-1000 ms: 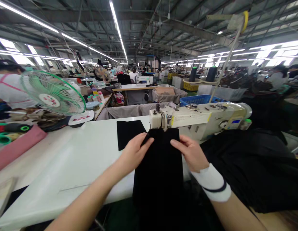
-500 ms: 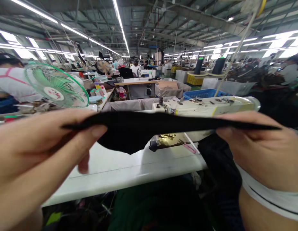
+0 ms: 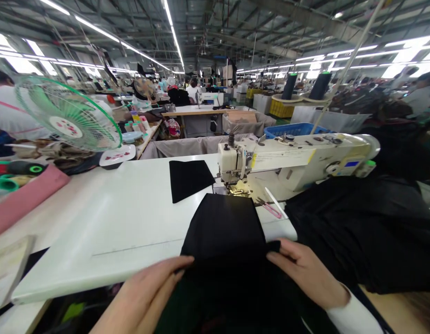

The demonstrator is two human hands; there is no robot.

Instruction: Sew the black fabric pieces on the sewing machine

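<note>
A piece of black fabric point(image 3: 225, 227) stretches between my hands, its far end lying on the white table just in front of the sewing machine's needle area. My left hand point(image 3: 155, 283) pinches its left edge. The right edge is pinched by my right hand point(image 3: 305, 269), with a small corner sticking up past the fingers. The sewing machine point(image 3: 232, 162) stands behind the fabric. A smaller black fabric piece point(image 3: 190, 178) lies flat left of the needle. Pink-handled thread snips point(image 3: 269, 207) rest to the right, beside a white stick point(image 3: 275, 202).
A large heap of black cloth point(image 3: 368, 232) covers the right side. On the left are a green fan point(image 3: 67, 123), a pink cloth roll point(image 3: 30, 199) and thread spools. Behind the machine stands a blue basket point(image 3: 291, 131). Other people sit farther off.
Both hands have moved down and closer together, lowering the black fabric from in front of the camera to the table's front edge. The smaller piece and the needle area now show.
</note>
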